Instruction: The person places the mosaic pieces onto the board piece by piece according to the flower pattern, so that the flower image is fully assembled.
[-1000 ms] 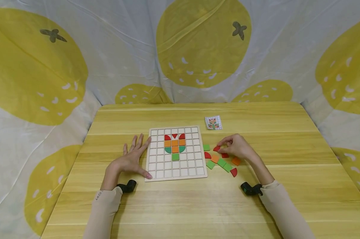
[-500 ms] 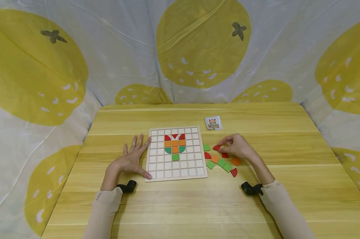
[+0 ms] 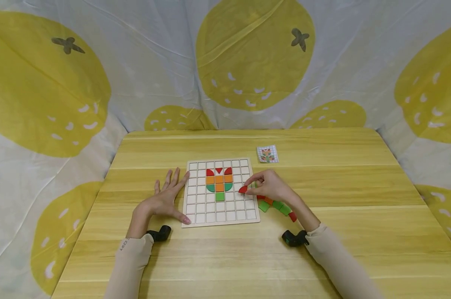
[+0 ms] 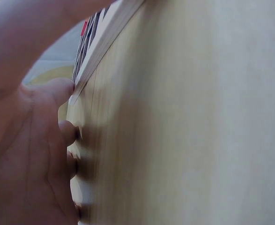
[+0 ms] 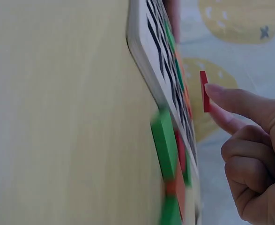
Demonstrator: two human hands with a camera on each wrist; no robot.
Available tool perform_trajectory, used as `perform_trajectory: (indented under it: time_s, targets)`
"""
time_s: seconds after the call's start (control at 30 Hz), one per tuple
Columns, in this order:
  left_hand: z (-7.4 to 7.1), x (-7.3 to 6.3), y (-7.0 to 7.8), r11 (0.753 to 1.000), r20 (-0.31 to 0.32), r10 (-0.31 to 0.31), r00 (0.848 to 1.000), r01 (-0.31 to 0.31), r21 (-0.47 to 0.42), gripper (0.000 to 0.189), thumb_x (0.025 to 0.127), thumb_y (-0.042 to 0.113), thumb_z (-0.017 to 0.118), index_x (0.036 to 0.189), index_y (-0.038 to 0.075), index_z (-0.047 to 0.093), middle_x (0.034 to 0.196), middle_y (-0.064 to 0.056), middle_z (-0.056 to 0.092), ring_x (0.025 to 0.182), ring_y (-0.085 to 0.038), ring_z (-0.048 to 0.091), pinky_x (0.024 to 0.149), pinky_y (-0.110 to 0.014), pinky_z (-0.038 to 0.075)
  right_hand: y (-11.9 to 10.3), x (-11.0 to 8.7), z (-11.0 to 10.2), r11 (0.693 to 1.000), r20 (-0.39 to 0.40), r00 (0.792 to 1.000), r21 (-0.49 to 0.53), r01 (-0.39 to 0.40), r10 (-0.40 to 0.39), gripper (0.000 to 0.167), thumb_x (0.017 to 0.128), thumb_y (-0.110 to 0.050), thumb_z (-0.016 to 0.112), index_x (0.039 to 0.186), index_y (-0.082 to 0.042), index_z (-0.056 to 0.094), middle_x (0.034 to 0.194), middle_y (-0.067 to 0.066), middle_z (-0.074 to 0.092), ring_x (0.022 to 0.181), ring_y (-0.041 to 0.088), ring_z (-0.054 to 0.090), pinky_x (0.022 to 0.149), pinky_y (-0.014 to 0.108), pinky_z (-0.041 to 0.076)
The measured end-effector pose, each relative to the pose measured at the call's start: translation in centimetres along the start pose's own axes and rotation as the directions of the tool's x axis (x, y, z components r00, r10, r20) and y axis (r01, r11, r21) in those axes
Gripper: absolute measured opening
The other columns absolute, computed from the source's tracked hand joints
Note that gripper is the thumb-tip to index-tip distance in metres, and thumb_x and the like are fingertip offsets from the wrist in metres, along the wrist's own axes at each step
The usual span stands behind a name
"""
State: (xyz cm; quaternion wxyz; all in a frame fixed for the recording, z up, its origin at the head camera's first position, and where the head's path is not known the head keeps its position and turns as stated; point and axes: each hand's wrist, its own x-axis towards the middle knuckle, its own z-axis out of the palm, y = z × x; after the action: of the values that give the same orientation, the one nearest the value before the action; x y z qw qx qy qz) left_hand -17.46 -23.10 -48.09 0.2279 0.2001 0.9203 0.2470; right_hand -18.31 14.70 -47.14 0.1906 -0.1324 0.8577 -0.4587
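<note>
Pinching red curve-edged tile (image 3: 242, 189) in right hand (image 3: 269, 186) over wooden grid board (image 3: 231, 215), bracing with splayed left hand (image 3: 162, 202): likely placing, needing alignment.

No text can be read for certain. In the lower left of the head view, a short row of small dark characters (image 3: 124, 244) runs across the left sleeve (image 3: 129, 268) near its cuff, slanted and too small to make out.
</note>
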Motion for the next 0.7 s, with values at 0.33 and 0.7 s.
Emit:
perform_trajectory:
  time_s: [0.33, 0.7]
  targets:
    - [0.1, 0.0, 0.0, 1.0, -0.001, -0.003, 1.0, 0.003, 0.005, 0.152, 0.059, 0.052, 0.098, 0.168, 0.016, -0.002, 0.17, -0.024, -0.024, 0.155, -0.047, -0.028, 0.115, -0.078, -0.019, -1.3, 1.7, 3.3, 0.998, 0.049, 0.997, 0.001, 0.059, -0.059, 0.019, 0.085, -0.011, 0.085, 0.102, -0.007, 0.081, 0.055, -0.005, 0.033, 0.056, 0.011, 0.031, 0.055, 0.021, 0.026]
    - [0.0, 0.1, -0.1, 1.0, 0.001, -0.002, 1.0, 0.002, -0.004, 0.151, 0.06, 0.051, 0.098, 0.167, 0.016, -0.002, 0.169, -0.025, -0.024, 0.155, -0.048, -0.028, 0.114, -0.079, -0.02, -1.1, 2.0, 3.6, 0.996, 0.064, 0.994, 0.015, 0.083, -0.084, 0.019, 0.083, -0.01, 0.086, 0.102, -0.007, 0.082, 0.053, -0.006, 0.033, 0.053, 0.01, 0.028, 0.054, 0.02, 0.025]
